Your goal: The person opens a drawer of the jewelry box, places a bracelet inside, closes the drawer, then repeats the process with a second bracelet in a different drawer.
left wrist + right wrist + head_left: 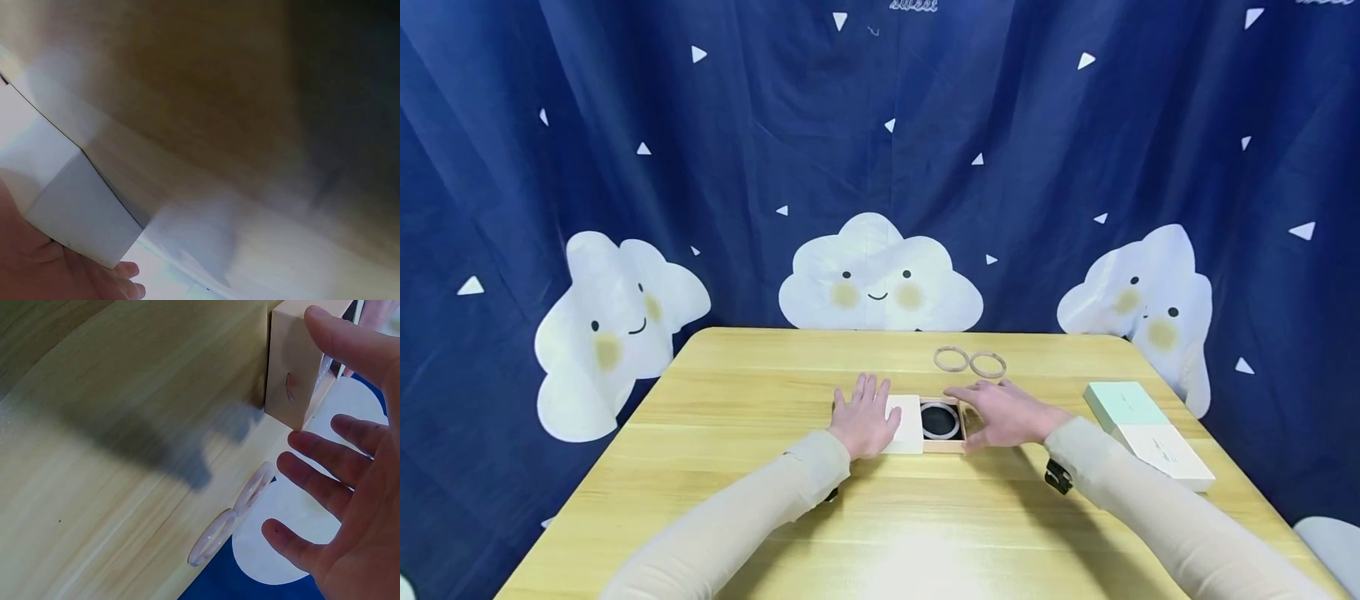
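A small slide-out box lies mid-table in the head view, its white sleeve [907,423] at left and its pinkish drawer [942,447] partly out to the right. Inside the drawer a pale bangle [923,430] rests on a dark insert. My left hand [863,423] lies with fingers spread on the sleeve's left part. Thumb and fingers of my right hand [1009,413] span the drawer's outer end and hold it at its sides. In the right wrist view, the drawer's end face [289,381] shows a small slit. The left wrist view shows the white sleeve [87,203] beside the hand.
Two pale pink bangles [951,369] [212,537] lie side by side on the wooden table [737,375] beyond the box. At the right edge rest a mint box [1126,403] and a white box [1165,450]. A dark blue curtain [745,167] hangs behind.
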Demonstrator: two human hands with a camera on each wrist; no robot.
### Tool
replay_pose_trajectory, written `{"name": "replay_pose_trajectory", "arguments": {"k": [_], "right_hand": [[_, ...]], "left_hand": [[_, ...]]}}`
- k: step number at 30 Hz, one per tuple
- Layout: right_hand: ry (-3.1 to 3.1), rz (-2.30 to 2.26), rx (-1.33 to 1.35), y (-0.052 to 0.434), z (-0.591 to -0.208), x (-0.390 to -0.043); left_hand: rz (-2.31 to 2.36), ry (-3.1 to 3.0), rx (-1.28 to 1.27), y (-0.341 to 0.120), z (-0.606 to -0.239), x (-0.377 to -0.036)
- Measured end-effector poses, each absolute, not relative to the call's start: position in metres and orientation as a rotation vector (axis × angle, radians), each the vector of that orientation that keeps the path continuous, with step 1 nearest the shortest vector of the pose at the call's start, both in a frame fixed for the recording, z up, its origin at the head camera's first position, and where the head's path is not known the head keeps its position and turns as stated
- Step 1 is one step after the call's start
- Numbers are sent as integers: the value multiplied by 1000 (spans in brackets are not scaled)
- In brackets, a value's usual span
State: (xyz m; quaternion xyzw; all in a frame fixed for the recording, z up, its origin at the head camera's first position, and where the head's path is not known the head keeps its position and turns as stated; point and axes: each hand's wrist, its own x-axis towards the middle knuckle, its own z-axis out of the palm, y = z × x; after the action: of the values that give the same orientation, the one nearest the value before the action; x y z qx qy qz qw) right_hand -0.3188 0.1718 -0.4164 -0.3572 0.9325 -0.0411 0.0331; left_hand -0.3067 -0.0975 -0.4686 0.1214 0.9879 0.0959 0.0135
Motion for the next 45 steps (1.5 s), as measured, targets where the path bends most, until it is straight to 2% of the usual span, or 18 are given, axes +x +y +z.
{"name": "replay_pose_trajectory", "arguments": {"k": [36, 45], "right_hand": [[2877, -191, -1072, 174, -419, -319], [2883, -227, -1153, 169, -419, -317]], "left_hand": [[248, 3076, 369, -96, -463, -305], [267, 3059, 351, -95, -461, -303]]}}
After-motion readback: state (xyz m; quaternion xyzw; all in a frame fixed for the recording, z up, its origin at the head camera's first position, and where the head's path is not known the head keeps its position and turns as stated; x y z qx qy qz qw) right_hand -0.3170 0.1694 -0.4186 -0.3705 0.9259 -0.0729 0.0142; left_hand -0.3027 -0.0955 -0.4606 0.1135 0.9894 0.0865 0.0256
